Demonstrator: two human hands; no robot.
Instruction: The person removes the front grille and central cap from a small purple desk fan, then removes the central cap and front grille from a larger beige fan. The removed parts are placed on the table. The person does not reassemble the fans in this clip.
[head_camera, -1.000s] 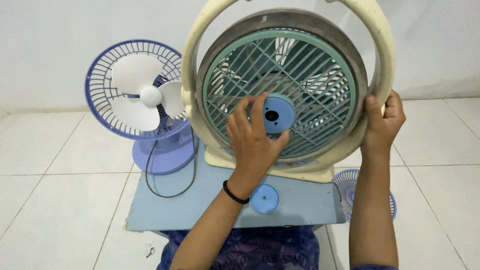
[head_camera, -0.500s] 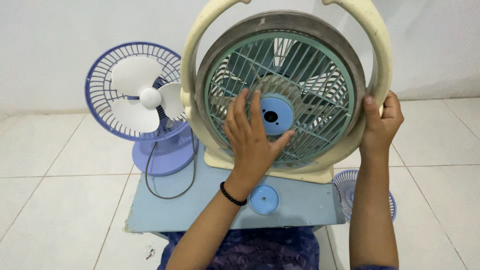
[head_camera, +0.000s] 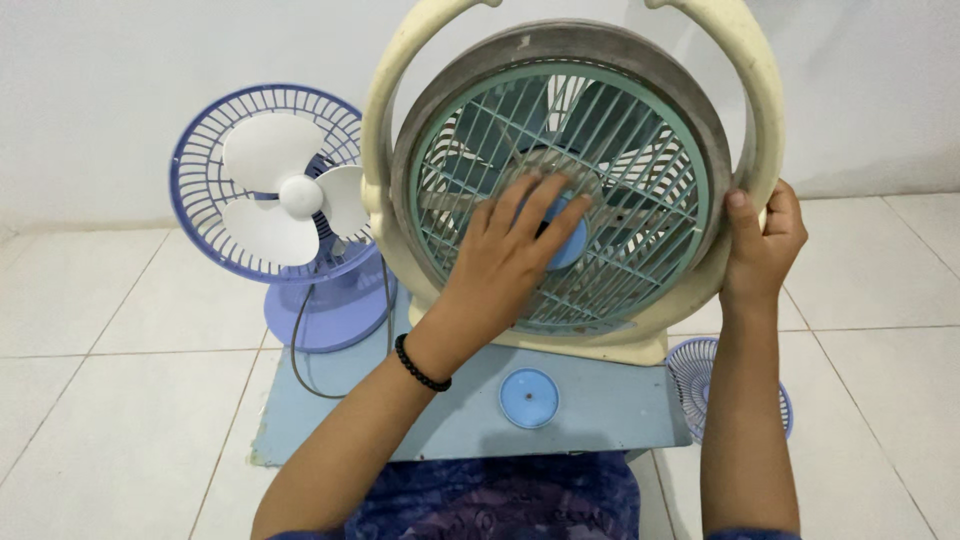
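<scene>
A large cream fan (head_camera: 745, 120) with a green front grille (head_camera: 640, 150) stands on a low light-blue table (head_camera: 600, 410). My left hand (head_camera: 505, 255) lies flat on the grille, fingers spread over its blue centre hub (head_camera: 572, 245). My right hand (head_camera: 762, 245) grips the cream frame at its right side. A loose blue round cap (head_camera: 529, 397) lies on the table in front of the fan.
A small purple fan (head_camera: 275, 185) with white blades and no front guard stands at the left, its cord (head_camera: 300, 340) looping over the table. A purple grille (head_camera: 700, 375) lies on the white tiled floor at the right. A white wall is behind.
My left hand has turned clockwise on the grille, fingers swinging from upward to up-right and now covering the hub. The grille bars have rotated with it. My right hand has stayed put.
</scene>
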